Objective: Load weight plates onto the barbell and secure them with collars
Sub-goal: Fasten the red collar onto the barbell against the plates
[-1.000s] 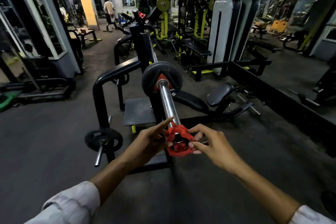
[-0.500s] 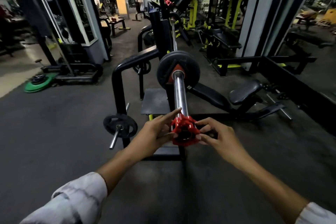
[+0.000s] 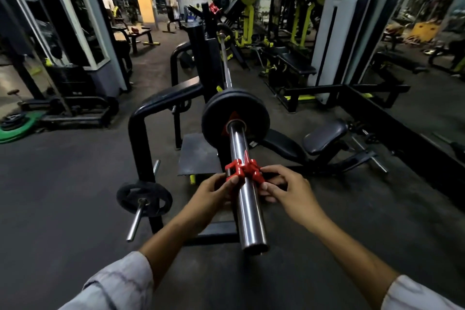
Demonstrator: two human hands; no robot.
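Observation:
A chrome barbell sleeve points toward me from the bench rack. Black weight plates sit on it, pushed up near the rack. A red collar rides around the sleeve, roughly midway between its free end and the plates, apart from them. My left hand grips the collar's left side with thumb and fingers. My right hand pinches its right side. Another red collar shows at the bar's far end.
A small black plate hangs on a storage peg of the black rack frame at my left. A black bench lies right of the bar. Green plates lie on the floor far left. Machines stand behind; people stand far off.
The collar was at the sleeve's tip a second ago. Both hands have slid it along the sleeve toward the plates, and the bare sleeve end now sticks out toward me.

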